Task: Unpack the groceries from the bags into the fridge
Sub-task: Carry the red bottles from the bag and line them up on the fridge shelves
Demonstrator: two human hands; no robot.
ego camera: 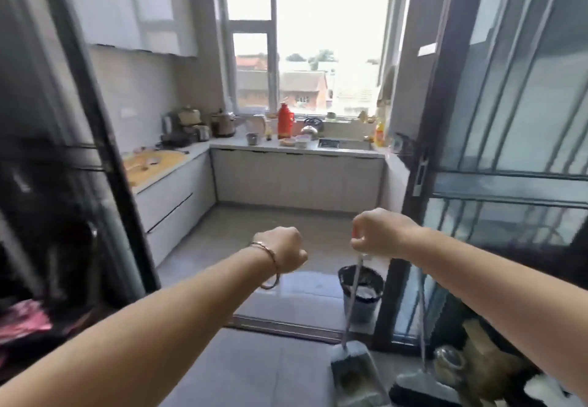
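Head view: the right hand (380, 234) is closed in a fist round the top of a thin handle that drops to a dustpan (353, 371) on the floor. A second thin handle rises from a broom (420, 390) just beside it toward the same hand. Whether that one is also in the grip cannot be made out. The left hand (284, 252) is held level with it, fingers curled under, with nothing visible in it. A bracelet (270, 266) hangs at that wrist.

Beyond the hands a lined bin (361, 292) stands by the dark door frame (445, 120) at the kitchen threshold. Farther in, the desk (296, 150) under the window carries a red flask (284, 121), pots and bowls.

No bags, groceries or fridge can be identified in view. A blurred pink shape at lower left is not legible.

Judgement: unpacking has not begun, and the step in hand is clearing the sweeping tools aside. The next move calls for setting them down without tipping the dustpan, so that the right hand is free, and then locating the bags.
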